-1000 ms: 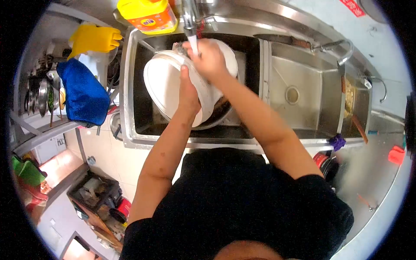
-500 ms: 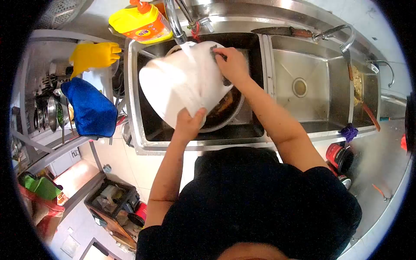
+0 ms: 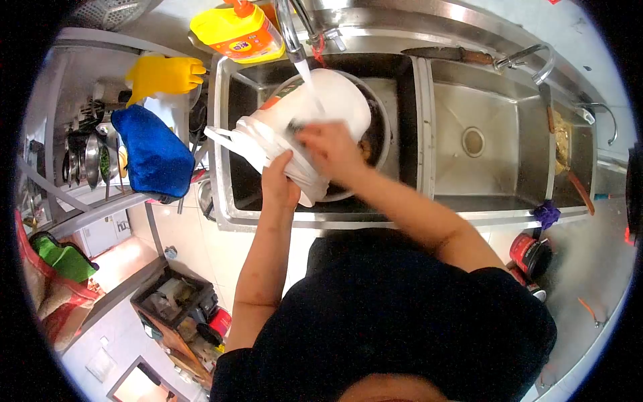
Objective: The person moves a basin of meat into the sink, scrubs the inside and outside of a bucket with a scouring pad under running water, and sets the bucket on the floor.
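Note:
A white bucket (image 3: pixel 341 100) lies tilted on its side over a round basin (image 3: pixel 384 127) in the left sink. Water from the faucet (image 3: pixel 295 47) runs onto its wall. My left hand (image 3: pixel 280 179) grips the bucket's rim, with the thumb on top; a white handle sticks out to the left. My right hand (image 3: pixel 329 149), smeared by motion, presses a dark scrubber (image 3: pixel 293 127) against the bucket's side near the rim. Brownish matter shows in the basin beneath, mostly hidden by the bucket.
A yellow detergent jug (image 3: pixel 241 37) stands behind the left sink. A knife (image 3: pixel 449 55) lies on the back ledge. The middle sink (image 3: pixel 479 181) has a second faucet above it. Yellow gloves (image 3: pixel 164 77) and a blue cloth (image 3: pixel 155 154) hang at left.
The bucket has turned so its rim faces lower left and its base upper right. My right hand has moved left and down with the scrubber, and my left hand has shifted to the rim.

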A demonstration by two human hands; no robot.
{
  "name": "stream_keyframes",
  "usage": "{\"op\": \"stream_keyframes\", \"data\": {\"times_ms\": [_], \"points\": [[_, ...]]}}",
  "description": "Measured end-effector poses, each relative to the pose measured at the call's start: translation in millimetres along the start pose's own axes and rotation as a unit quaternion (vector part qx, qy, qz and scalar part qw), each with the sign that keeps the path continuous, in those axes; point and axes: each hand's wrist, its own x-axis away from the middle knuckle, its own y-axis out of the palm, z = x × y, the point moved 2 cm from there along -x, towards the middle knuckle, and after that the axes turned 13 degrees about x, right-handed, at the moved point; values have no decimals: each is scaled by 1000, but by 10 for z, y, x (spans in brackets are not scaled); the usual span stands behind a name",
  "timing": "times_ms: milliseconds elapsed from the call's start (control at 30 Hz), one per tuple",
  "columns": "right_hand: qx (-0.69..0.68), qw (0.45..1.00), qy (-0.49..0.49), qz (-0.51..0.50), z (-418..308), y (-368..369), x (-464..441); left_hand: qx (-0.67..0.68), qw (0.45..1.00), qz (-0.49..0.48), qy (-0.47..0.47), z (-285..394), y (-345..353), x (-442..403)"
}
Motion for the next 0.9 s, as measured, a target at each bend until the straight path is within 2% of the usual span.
{"op": "stream_keyframes", "data": {"times_ms": [33,67,100,133,200,233,267,300,400,433,467,500,533,567,600,667,733,767,800,900], "points": [[16,990,103,-100,256,-14,-173,11,1000,-11,-26,-18,-64,63],[27,971,178,-154,578,-7,-367,23,998,-22,-51,-39,-110,114],[131,975,177,-37,789,-23,-377,4,999,-13,-49,-67,-136,161],[175,969,168,32,862,-59,-426,-13,999,-7,-47,-93,-137,189],[132,971,185,-66,623,8,-354,-37,998,-24,-46,-95,-111,136],[46,960,200,-193,400,112,-318,-42,997,-37,-47,-106,-159,118],[-22,988,84,-129,57,73,-221,-48,997,-45,-50,-105,-244,116],[-40,998,19,-49,-309,2,-146,-64,995,-52,-56,-78,-331,120],[28,991,91,-93,98,179,-350,-211,972,-32,-94,-17,-561,145],[87,960,212,-161,471,306,-443,-303,947,-25,-103,-71,-770,97],[127,965,183,-142,587,75,-572,-405,905,-22,-126,-8,-625,225],[182,976,89,-80,904,78,-591,-500,852,-24,-152,57,-477,351],[174,974,110,-92,989,20,-565,-502,849,-56,-157,-13,-722,364],[164,972,130,-108,1028,-16,-539,-290,944,-52,-149,-108,-1005,428],[173,969,136,-112,1019,-47,-496,-193,977,6,-86,-39,-1009,593],[186,964,148,-122,936,-103,-417,7,991,123,47,151,-972,977],[182,962,158,-125,905,-127,-367,-42,923,322,207,336,-1537,1224],[187,962,163,-118,902,-117,-330,-261,846,328,330,489,-1521,1323],[192,960,171,-110,918,-103,-308,-463,711,310,429,603,-1419,1376],[199,971,117,-64,982,-71,-222,-442,785,145,410,814,-691,1098]]}}
